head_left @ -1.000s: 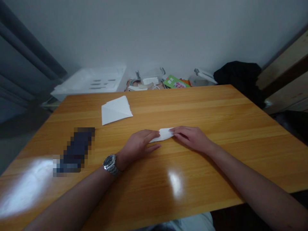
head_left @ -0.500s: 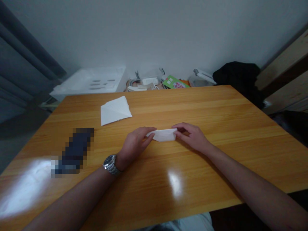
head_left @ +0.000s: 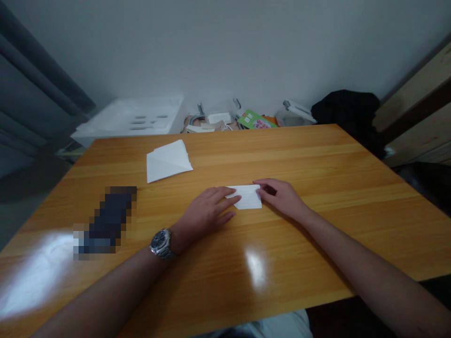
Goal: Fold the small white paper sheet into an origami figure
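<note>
A small piece of folded white paper (head_left: 249,197) lies on the wooden table (head_left: 282,263) between my hands. My left hand (head_left: 207,211), with a metal watch (head_left: 161,241) at its wrist, has its fingers stretched out and apart. Its fingertips rest on the paper's left part and cover that end. At the opposite edge, the thumb and index finger of my right hand (head_left: 283,197) close on the paper's right side. Faint lines show on the paper's upper face.
Several white sheets (head_left: 169,162) lie stacked at the back left. Nearer me on the left is a dark pixelated object (head_left: 109,218). Beyond the far edge are a white foam tray (head_left: 130,117), a green booklet (head_left: 255,120) and a black cloth-like heap (head_left: 347,110).
The folded paper has tilted down from standing on edge to lying nearly flat. My left hand has let go of its pinch and spread its fingers over the paper. My right hand has barely moved.
</note>
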`<state>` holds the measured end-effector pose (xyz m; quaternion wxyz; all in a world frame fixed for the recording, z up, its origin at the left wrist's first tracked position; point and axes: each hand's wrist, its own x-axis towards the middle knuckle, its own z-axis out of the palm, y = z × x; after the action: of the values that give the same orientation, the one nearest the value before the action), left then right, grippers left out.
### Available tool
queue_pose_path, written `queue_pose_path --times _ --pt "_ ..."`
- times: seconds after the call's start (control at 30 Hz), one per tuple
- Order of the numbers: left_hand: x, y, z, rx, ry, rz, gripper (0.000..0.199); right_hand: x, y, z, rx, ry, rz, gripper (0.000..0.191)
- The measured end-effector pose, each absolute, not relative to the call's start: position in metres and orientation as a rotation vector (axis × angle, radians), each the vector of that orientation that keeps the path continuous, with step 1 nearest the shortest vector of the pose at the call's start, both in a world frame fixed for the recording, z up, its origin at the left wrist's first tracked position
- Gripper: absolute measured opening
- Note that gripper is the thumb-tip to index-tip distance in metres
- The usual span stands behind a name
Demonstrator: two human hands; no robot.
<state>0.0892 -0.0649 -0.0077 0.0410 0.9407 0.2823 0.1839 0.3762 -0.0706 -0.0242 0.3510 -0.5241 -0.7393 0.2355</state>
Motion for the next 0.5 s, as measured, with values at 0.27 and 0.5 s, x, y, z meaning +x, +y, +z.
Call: queue_pose_path --times 0.27,0.5 --pt "0.088 -0.062 -0.015 2.859 0.858 0.435 0.042 0.377 -0.071 -0.02 -1.327 -2.015 0.593 0.028" --pt "0.089 -0.063 -0.015 2.822 0.866 0.479 0.041 0.385 -0.072 -0.008 -1.02 -2.303 0.484 0.047"
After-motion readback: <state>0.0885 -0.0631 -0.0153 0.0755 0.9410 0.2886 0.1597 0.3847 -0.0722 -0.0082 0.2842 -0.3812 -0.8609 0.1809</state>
